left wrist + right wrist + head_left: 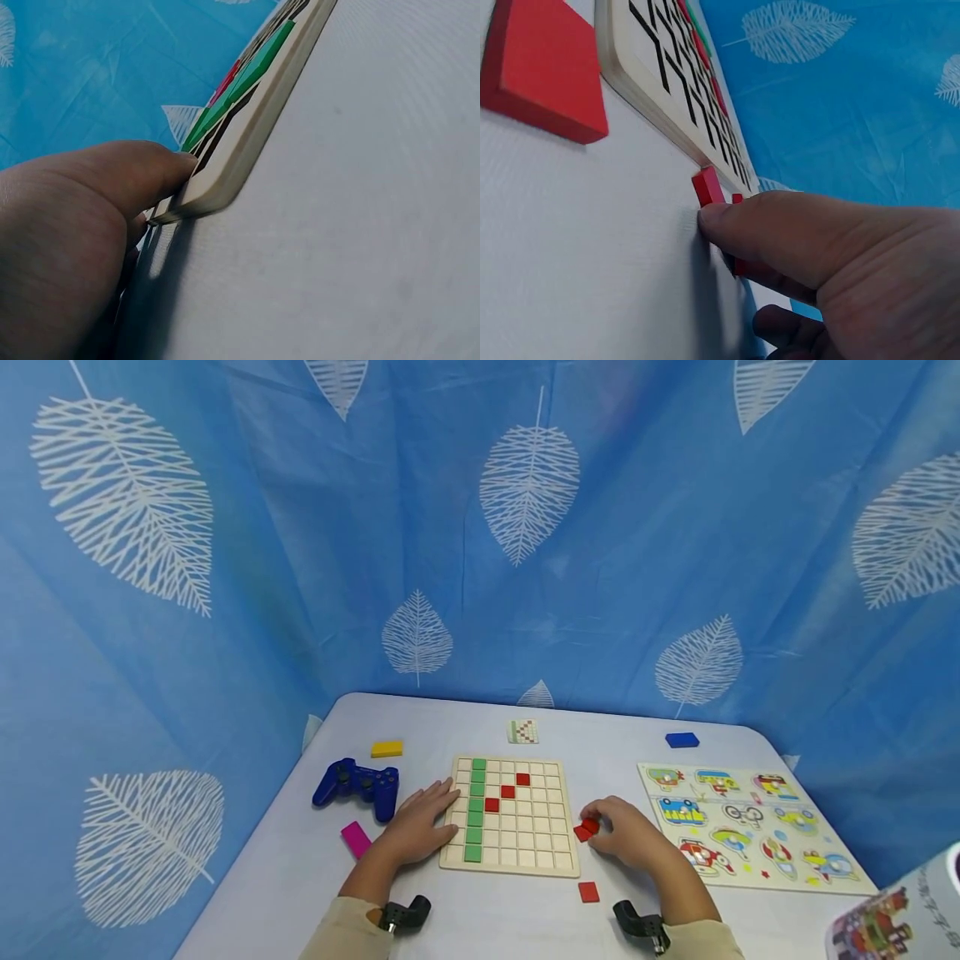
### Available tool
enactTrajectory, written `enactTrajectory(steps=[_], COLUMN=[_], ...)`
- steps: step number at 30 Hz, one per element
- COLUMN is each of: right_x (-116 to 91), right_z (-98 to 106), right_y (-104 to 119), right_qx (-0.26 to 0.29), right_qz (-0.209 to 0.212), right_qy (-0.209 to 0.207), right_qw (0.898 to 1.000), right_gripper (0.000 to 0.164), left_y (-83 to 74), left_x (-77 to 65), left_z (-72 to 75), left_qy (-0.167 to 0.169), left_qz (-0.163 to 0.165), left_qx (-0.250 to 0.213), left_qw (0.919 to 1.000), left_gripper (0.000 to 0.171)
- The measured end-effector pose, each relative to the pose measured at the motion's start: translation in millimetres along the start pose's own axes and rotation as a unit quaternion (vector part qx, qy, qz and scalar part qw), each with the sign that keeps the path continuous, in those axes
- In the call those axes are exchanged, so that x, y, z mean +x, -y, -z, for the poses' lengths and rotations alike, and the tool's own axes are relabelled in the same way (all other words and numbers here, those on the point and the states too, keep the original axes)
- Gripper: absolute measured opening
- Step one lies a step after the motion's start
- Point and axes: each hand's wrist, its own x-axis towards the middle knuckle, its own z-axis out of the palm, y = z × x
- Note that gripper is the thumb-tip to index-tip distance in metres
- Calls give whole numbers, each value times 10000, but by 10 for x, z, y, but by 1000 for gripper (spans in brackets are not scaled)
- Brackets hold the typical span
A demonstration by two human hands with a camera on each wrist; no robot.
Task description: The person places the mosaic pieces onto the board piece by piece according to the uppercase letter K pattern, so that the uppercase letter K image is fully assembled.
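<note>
Right hand (pixel 628 835) pinches red tiles (pixel 590 826), their exact number hidden, just right of the board (pixel 528 841). Closest, a cup (pixel 896 910) is cut off at lower right, and a loose tile (pixel 588 892) lies on the tabletop (pixel 480 910). Left hand (pixel 416 825), fingers extended, rests on the board's left edge. Green tiles (pixel 475 818) line one column there; three red squares (pixel 507 792) climb diagonally beside them. A magenta block (pixel 356 840) and controller (pixel 360 783) sit left, a puzzle (pixel 750 827) right. Farther off are a yellow block (pixel 387 749), a card (pixel 522 732) and a blue block (pixel 682 740).

Red tiles (pixel 507 792), green tiles (pixel 474 835), white-leafed blue curtain (pixel 615 585).
</note>
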Motion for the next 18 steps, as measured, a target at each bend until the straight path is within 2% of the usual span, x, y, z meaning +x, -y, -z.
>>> enactTrajectory(steps=[4, 8, 11, 15, 18], right_x=[2, -11, -14, 35, 153], right_z=[15, 70, 105, 119, 117], right_y=[10, -8, -31, -32, 19], right_qx=[-124, -41, 42, 113, 142], right_qz=[-9, -76, -154, -341, -422], right_qy=[71, 229, 264, 70, -261], right_qw=[9999, 9997, 9995, 9993, 9987], right_gripper=[33, 36, 32, 22, 25], left_y=[-2, -4, 0, 13, 20], left_x=[-11, -12, -9, -2, 1], left_z=[10, 11, 13, 16, 21], left_qy=[-20, -35, -42, -29, -21], left_qz=[12, 23, 29, 0, -28], left_qx=[-14, -8, -18, -15, 5], left_qw=[10000, 10000, 10000, 10000, 10000], left_gripper=[65, 65, 65, 64, 64])
